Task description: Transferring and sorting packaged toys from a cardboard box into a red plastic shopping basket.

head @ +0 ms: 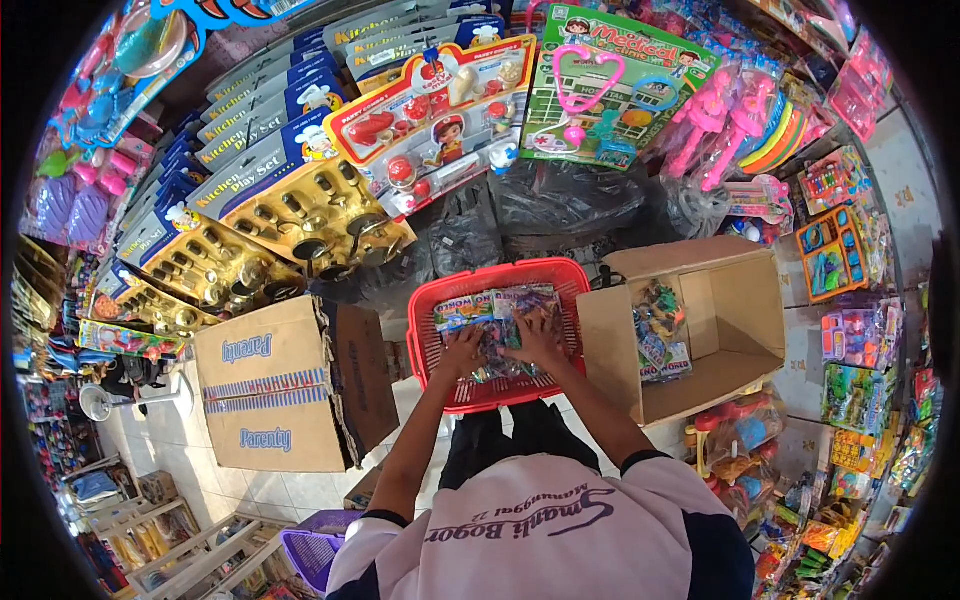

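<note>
Directly before me is a red plastic basket [491, 275] with packs of small toys in clear plastic bags with printed headers. My left hand [465, 352] rests on the left bagged toy pack [459, 309] inside the basket. On the right pack [529, 298] lies my right hand [534, 343], its fingers spread. The two hands are apart, and whether either grips a bag is hard to tell. An open cardboard box [720, 367] stands just right of the basket; a similar bagged toy pack [661, 334] lies in its left part.
A closed, taped cardboard box [262, 382] stands left of the basket. Kitchen toy sets [255, 169] and a medical toy set [600, 90] hang beyond it. A purple basket [311, 547] is at lower left, a white fan [97, 401] farther left. Packaged toys line the right side.
</note>
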### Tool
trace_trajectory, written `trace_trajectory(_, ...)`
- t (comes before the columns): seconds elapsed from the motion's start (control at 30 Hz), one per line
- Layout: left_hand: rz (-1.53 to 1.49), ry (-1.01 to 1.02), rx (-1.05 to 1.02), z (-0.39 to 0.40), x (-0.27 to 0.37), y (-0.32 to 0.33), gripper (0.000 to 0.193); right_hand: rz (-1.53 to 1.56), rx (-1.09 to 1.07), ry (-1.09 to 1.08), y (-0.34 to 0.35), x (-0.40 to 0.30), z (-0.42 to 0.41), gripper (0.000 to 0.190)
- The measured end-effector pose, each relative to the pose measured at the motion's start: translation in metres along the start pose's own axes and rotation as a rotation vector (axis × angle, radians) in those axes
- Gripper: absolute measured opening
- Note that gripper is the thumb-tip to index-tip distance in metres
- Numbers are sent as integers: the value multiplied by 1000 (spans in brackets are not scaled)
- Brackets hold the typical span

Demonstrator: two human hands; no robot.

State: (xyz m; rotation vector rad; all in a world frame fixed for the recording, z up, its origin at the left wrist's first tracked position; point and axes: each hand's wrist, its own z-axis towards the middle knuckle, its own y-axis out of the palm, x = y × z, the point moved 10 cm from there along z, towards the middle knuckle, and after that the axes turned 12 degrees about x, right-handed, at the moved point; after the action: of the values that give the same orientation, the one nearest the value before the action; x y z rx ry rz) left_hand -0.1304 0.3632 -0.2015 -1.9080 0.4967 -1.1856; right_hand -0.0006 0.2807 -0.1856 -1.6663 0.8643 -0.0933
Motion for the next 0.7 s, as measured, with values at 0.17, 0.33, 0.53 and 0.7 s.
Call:
trace_trajectory(0.17,145,-143,-46,-9,0,10,102,25,-91,77,0,-3,-28,102)
trace_trajectory(0.33,121,-143,-51,-3,-4,15,106,34,18,-52,-13,3,-25,95)
trace_trajectory(0.53,87,-135,-23,-3,10,-1,104,-109,101,-128,-21,-3,-32,84)
trace_trajectory(0.7,147,-233,7,6,24,-21,91,-325,122,11,-18,-1,-30,83)
